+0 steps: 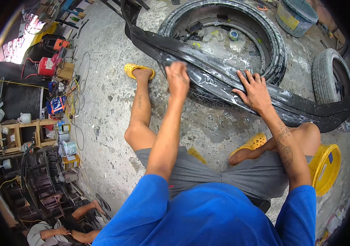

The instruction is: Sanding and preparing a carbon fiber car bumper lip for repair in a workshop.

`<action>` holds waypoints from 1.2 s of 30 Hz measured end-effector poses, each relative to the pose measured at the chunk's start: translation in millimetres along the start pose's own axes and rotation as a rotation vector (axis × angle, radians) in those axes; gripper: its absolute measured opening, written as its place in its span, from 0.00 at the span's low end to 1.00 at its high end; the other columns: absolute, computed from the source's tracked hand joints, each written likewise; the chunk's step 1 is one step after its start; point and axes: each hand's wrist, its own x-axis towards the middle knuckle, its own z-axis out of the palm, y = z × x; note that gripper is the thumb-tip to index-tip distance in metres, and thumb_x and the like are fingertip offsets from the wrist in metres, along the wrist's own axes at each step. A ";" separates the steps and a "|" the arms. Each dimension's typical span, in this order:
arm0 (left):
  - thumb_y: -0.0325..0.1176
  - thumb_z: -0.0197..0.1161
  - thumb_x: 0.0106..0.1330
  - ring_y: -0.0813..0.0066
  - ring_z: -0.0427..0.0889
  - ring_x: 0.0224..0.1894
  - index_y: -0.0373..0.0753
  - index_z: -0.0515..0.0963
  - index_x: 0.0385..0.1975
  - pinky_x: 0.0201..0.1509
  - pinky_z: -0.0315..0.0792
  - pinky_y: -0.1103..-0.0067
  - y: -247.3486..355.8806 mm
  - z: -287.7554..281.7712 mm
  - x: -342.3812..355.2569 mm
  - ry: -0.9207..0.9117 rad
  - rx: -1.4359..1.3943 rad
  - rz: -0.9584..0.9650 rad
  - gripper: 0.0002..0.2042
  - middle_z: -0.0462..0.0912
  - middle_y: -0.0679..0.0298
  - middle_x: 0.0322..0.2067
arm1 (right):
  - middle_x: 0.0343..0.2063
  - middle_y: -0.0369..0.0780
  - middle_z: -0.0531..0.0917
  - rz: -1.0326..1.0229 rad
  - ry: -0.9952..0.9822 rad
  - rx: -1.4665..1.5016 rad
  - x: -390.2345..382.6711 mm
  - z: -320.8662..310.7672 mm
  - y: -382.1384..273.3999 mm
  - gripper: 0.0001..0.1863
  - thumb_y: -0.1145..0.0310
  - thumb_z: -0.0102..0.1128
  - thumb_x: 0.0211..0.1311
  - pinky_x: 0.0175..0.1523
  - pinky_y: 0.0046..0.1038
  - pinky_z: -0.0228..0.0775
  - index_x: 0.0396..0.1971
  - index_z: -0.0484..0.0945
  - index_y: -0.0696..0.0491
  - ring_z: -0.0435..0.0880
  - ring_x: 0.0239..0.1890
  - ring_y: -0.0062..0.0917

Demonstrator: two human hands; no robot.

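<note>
A long black car bumper, glossy and wet with whitish smears, lies slantwise across a tire on the floor. My left hand is closed, fingers curled down at the bumper's near edge, left of its middle. Some blur shows at its fingertips, and whatever is under them is hidden. Farther right along the bumper, my right hand rests flat on the surface with its fingers spread.
A yellow bucket stands by my right knee, a grimy bucket at the far right. Another tire leans under the bumper's right end. On the left are a red machine, cables, wooden shelving with cans, and another person.
</note>
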 end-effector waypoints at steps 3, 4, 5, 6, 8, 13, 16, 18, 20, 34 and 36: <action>0.18 0.64 0.63 0.50 0.81 0.42 0.35 0.82 0.36 0.52 0.71 0.61 3.7 -1.2 -1.6 -0.096 -0.066 -0.042 0.05 0.86 0.54 0.40 | 0.64 0.48 0.78 -0.006 -0.002 0.017 -1.1 0.4 -1.0 0.40 0.38 0.58 0.73 0.63 0.49 0.69 0.76 0.69 0.48 0.78 0.57 0.47; 0.18 0.64 0.64 0.50 0.81 0.42 0.35 0.82 0.36 0.52 0.71 0.61 3.6 -2.2 1.0 -0.005 -0.053 0.001 0.05 0.86 0.54 0.40 | 0.64 0.48 0.78 -0.005 0.005 0.017 -0.2 0.5 -0.4 0.40 0.38 0.58 0.73 0.63 0.48 0.69 0.76 0.69 0.47 0.77 0.57 0.47; 0.18 0.64 0.64 0.50 0.81 0.41 0.35 0.82 0.36 0.53 0.71 0.61 5.8 -2.8 0.8 0.090 -0.026 -0.027 0.05 0.86 0.54 0.40 | 0.64 0.48 0.78 0.003 0.005 0.024 -0.5 0.3 -0.3 0.40 0.37 0.58 0.73 0.62 0.48 0.69 0.77 0.69 0.47 0.77 0.57 0.47; 0.18 0.64 0.64 0.49 0.81 0.42 0.36 0.82 0.36 0.53 0.71 0.61 6.8 -3.2 2.7 0.151 -0.009 -0.070 0.05 0.86 0.54 0.40 | 0.64 0.48 0.78 0.015 -0.011 0.041 0.1 0.4 -0.2 0.40 0.37 0.59 0.73 0.63 0.48 0.68 0.77 0.69 0.46 0.77 0.57 0.47; 0.18 0.64 0.64 0.49 0.81 0.42 0.36 0.83 0.36 0.52 0.71 0.62 9.4 -3.3 3.3 0.055 0.013 -0.005 0.05 0.86 0.55 0.39 | 0.64 0.48 0.78 0.000 0.004 0.023 0.3 -0.2 0.1 0.40 0.37 0.59 0.73 0.62 0.48 0.68 0.77 0.69 0.46 0.77 0.57 0.47; 0.19 0.64 0.65 0.48 0.81 0.42 0.36 0.83 0.37 0.53 0.70 0.62 7.7 -0.8 0.4 0.024 -0.031 -0.046 0.05 0.86 0.56 0.37 | 0.65 0.47 0.78 -0.018 0.055 0.007 -2.5 -0.1 -1.0 0.40 0.38 0.58 0.73 0.61 0.49 0.69 0.76 0.69 0.46 0.77 0.57 0.46; 0.20 0.65 0.65 0.48 0.80 0.43 0.36 0.83 0.36 0.54 0.69 0.62 5.9 -0.2 -1.9 0.107 -0.026 -0.049 0.04 0.86 0.55 0.39 | 0.65 0.48 0.78 -0.014 -0.005 0.008 -5.7 0.8 -1.9 0.40 0.38 0.58 0.74 0.61 0.48 0.69 0.76 0.69 0.47 0.77 0.57 0.46; 0.20 0.65 0.65 0.48 0.81 0.46 0.34 0.82 0.35 0.55 0.69 0.63 4.9 -0.9 -0.8 -0.053 -0.011 -0.050 0.02 0.86 0.52 0.41 | 0.65 0.49 0.78 -0.021 0.056 0.010 -3.5 1.3 -0.3 0.39 0.38 0.57 0.74 0.61 0.48 0.69 0.76 0.69 0.47 0.77 0.58 0.47; 0.19 0.65 0.65 0.49 0.82 0.44 0.35 0.82 0.35 0.54 0.70 0.64 4.4 -1.8 0.2 -0.032 -0.052 -0.009 0.03 0.86 0.54 0.40 | 0.65 0.49 0.78 -0.012 0.014 0.001 -1.9 1.7 0.8 0.40 0.37 0.57 0.74 0.62 0.48 0.69 0.76 0.70 0.47 0.77 0.58 0.47; 0.19 0.65 0.64 0.49 0.81 0.44 0.36 0.83 0.35 0.52 0.70 0.62 -2.4 -2.7 5.0 0.104 -0.012 -0.051 0.05 0.86 0.54 0.38 | 0.65 0.48 0.78 0.008 -0.008 0.031 -1.1 -0.1 0.2 0.40 0.38 0.58 0.74 0.63 0.50 0.69 0.77 0.69 0.46 0.77 0.58 0.47; 0.18 0.65 0.63 0.50 0.79 0.46 0.36 0.83 0.35 0.53 0.70 0.62 -2.2 -3.1 6.0 -0.080 -0.031 -0.092 0.05 0.86 0.54 0.39 | 0.65 0.49 0.78 0.002 -0.009 0.025 -1.1 -0.6 0.1 0.40 0.38 0.58 0.74 0.64 0.51 0.68 0.77 0.69 0.46 0.77 0.59 0.48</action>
